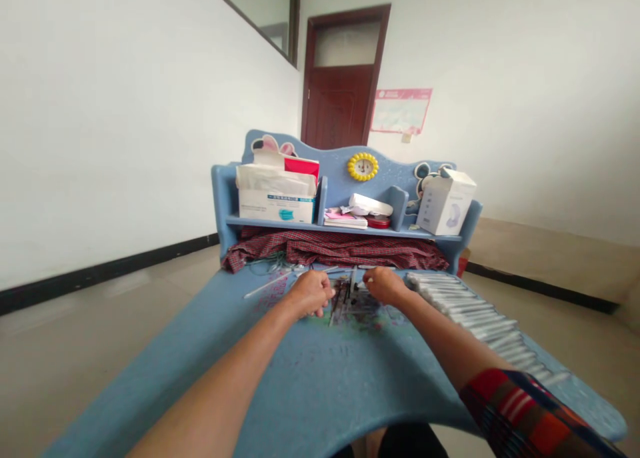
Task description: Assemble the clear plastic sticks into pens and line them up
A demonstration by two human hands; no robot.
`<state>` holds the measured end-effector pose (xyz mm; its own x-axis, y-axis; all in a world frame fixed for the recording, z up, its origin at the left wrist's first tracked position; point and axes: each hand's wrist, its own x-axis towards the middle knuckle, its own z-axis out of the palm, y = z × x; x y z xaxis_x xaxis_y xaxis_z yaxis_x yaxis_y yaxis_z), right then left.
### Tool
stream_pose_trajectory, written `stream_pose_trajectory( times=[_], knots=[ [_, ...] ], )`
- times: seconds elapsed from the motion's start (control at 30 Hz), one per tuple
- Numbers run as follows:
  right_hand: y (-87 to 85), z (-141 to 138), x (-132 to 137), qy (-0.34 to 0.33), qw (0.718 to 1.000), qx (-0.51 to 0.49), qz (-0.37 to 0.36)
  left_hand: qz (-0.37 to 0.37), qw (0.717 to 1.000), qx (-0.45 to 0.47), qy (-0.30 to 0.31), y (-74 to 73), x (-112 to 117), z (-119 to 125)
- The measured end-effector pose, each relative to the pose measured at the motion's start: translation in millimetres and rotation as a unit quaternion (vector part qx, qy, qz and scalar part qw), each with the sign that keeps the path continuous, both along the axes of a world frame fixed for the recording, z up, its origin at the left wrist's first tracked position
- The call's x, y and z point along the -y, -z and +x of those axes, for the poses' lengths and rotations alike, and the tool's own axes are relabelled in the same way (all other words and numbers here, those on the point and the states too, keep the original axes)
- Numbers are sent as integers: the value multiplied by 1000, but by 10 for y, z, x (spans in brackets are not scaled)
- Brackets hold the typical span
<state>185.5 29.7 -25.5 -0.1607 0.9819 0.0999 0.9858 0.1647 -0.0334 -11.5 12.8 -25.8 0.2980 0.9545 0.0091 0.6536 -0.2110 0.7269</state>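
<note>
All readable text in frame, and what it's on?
None legible for certain.
Left white box: Chinese characters on blue band, too small.
Right white box: print too blurred.
Wall poster: header blurred.
Yellow-rimmed clock: dial marks too small.

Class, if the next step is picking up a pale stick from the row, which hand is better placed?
Probably the right hand: it is nearer the row of pale sticks, with its forearm alongside them. The left hand is farther away, beyond the dark thin pieces.
</note>
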Motion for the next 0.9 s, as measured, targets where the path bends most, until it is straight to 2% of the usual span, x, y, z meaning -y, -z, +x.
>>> stream_pose_trajectory(
  times=[0.17,0.33,0.57,0.73,0.9],
  knots=[
    [101,-31,-226,30,1000,-6,-3,20,999,-36,3,102,-90,-49],
    [153,15,-246,64,998,-8,-13,32,998,-61,15,142,-102,-44],
    [158,60,-212,134,990,-27,-16,52,993,-109,13,89,-44,-34],
    [182,122,-245,142,988,-50,-38,141,965,-222,21,32,75,36],
    [170,207,-268,126,988,-69,-55,109,943,-313,3,-43,205,174]
  ],
)
